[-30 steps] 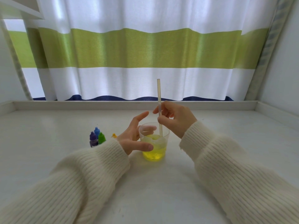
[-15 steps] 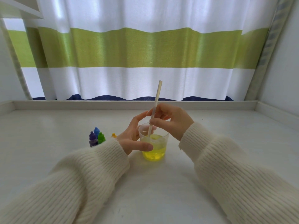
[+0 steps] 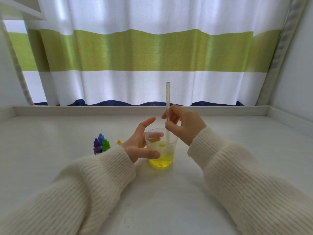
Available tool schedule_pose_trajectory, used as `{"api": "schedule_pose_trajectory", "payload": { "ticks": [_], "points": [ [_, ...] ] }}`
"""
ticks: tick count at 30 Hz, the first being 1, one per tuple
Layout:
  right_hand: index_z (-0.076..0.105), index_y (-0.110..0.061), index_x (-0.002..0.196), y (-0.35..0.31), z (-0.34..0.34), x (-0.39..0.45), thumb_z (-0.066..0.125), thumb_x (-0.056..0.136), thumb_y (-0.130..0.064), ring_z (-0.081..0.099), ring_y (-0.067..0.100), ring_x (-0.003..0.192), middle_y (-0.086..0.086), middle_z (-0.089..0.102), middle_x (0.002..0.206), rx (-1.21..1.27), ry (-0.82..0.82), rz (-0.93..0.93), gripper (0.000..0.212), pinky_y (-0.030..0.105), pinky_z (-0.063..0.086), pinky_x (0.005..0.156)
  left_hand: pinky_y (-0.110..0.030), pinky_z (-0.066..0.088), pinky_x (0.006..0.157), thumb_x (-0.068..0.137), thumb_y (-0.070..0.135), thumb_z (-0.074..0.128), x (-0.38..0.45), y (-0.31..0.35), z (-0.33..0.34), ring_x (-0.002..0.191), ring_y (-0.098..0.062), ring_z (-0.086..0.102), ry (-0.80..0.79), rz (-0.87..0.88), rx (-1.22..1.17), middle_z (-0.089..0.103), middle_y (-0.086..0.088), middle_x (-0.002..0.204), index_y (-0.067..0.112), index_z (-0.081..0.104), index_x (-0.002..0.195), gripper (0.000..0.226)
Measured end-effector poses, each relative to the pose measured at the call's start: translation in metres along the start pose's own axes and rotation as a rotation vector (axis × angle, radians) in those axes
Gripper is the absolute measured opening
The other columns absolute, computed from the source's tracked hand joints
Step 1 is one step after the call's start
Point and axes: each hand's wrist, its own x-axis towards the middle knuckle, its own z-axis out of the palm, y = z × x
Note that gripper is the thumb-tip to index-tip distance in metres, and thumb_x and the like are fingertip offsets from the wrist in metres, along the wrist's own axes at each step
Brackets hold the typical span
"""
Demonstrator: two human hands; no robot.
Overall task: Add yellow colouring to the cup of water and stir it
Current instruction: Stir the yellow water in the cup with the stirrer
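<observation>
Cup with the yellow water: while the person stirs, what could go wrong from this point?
1. The cup is small and light-looking; the left hand only brackets it with thumb and fingers, so a wide sweep of the stick might tip it.
2. The right hand pinches the stick high, giving leverage against the rim.
3. Brisk stirring could slosh yellow water onto the white table.

Clear plastic cup [image 3: 160,146], ribbed knit sleeves [image 3: 94,180], matt white table [image 3: 50,138].
</observation>
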Motion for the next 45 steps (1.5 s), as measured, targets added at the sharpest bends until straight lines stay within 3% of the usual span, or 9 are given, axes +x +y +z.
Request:
{"api": "schedule_pose_trajectory", "payload": {
  "ticks": [7,12,19,25,30,35,45],
  "points": [
    [0.057,-0.03,0.08,-0.0052,0.0004,-0.0015,0.056,0.076,-0.025,0.06,0.014,0.074,-0.002,0.062,0.076,0.085,-0.036,0.023,0.007,0.035,0.053,0.077,-0.019,0.051,0.072,0.054,0.006,0.078,-0.0008,-0.0003,-0.0002,0.099,0.006,0.056,-0.007,0.002,0.012,0.062,0.026,0.102,0.072,0.034,0.097,0.09],
    [0.06,-0.029,0.078,-0.0091,0.0008,-0.0029,0.059,0.075,-0.02,0.06,0.011,0.075,-0.005,0.062,0.074,0.183,-0.053,0.016,0.01,0.029,0.052,0.076,-0.019,0.05,0.074,0.057,0.002,0.076,-0.0015,0.0002,-0.0007,0.1,0.003,0.056,-0.015,0.01,0.0,0.062,0.025,0.102,0.07,0.034,0.099,0.091],
    [0.063,-0.026,0.085,-0.0102,0.0034,-0.0028,0.064,0.077,-0.021,0.062,0.004,0.074,-0.006,0.066,0.076,0.249,-0.088,-0.014,0.009,0.024,0.05,0.081,-0.032,0.044,0.088,0.054,-0.001,0.073,-0.0033,0.0034,0.0012,0.105,-0.002,0.055,-0.02,0.033,-0.004,0.063,0.018,0.108,0.054,0.028,0.118,0.096],
    [0.061,-0.028,0.089,-0.0061,0.0045,-0.0006,0.062,0.081,-0.025,0.059,-0.001,0.075,-0.013,0.064,0.076,0.184,-0.069,-0.026,0.009,0.018,0.047,0.077,-0.025,0.048,0.081,0.05,0.002,0.076,-0.0031,0.0036,0.0024,0.106,-0.003,0.055,-0.007,0.04,-0.032,0.06,0.007,0.113,0.058,0.033,0.113,0.095],
    [0.055,-0.035,0.087,-0.0023,0.0039,0.0012,0.059,0.082,-0.028,0.055,-0.008,0.071,-0.02,0.059,0.073,0.085,-0.037,-0.041,0.009,0.008,0.04,0.068,-0.022,0.049,0.077,0.053,0.002,0.076,-0.001,0.0021,0.001,0.103,-0.001,0.056,-0.013,0.014,-0.021,0.063,0.016,0.108,0.058,0.03,0.112,0.094],
    [0.053,-0.034,0.086,-0.0009,0.0012,0.0012,0.057,0.083,-0.026,0.057,-0.002,0.072,-0.017,0.058,0.072,0.01,-0.008,-0.04,0.01,0.016,0.045,0.071,-0.023,0.05,0.077,0.053,0.004,0.077,-0.0012,0.0018,0.0007,0.103,-0.001,0.056,-0.009,0.007,-0.022,0.062,0.018,0.108,0.069,0.034,0.101,0.092],
    [0.049,-0.039,0.073,-0.0018,0.0022,0.0007,0.056,0.076,-0.027,0.057,0.005,0.07,-0.012,0.059,0.072,0.029,-0.013,-0.021,0.015,0.028,0.052,0.075,-0.025,0.049,0.082,0.051,0.004,0.076,-0.0036,0.0056,0.0035,0.107,-0.003,0.053,0.01,0.0,-0.038,0.058,0.011,0.113,0.061,0.032,0.108,0.092]
  ]
}}
